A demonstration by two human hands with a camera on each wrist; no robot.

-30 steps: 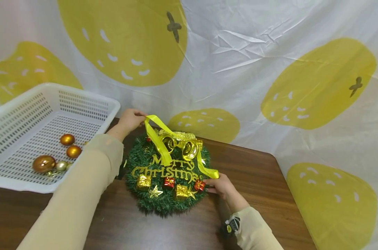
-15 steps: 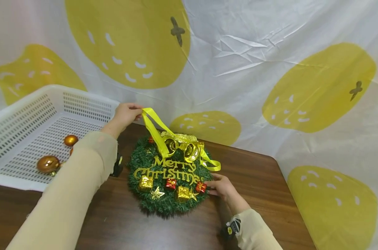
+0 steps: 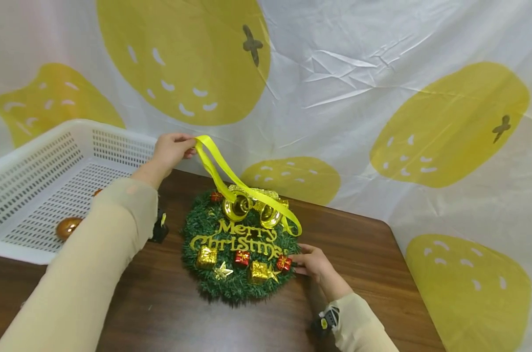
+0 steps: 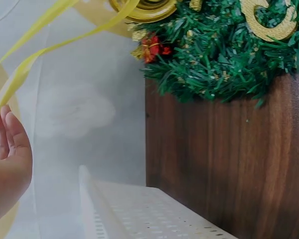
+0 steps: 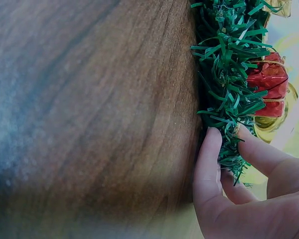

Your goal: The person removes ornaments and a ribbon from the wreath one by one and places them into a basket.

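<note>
A green Christmas wreath [image 3: 237, 244] lies flat on the brown table [image 3: 358, 259], with gold "Merry Christmas" lettering, gold bells [image 3: 248, 208], small red and gold gift boxes and a star. My left hand [image 3: 171, 149] pinches the end of the wreath's yellow ribbon [image 3: 222, 171] and holds it up and left above the wreath; the ribbon [image 4: 25, 69] runs taut toward the bells. My right hand [image 3: 312, 261] grips the wreath's right rim [image 5: 229, 99], thumb and fingers curled on the green needles beside a red gift box [image 5: 269, 82].
A white perforated basket [image 3: 37, 161] stands at the left on the table, holding a gold bauble [image 3: 67, 227]. A white cloth with yellow shapes [image 3: 380, 98] hangs close behind and to the right. The table's near part is bare wood.
My left hand has lifted the ribbon end up and to the left, pulling the ribbon taut, and its right loop has risen off the table. The right hand stays on the wreath's rim.
</note>
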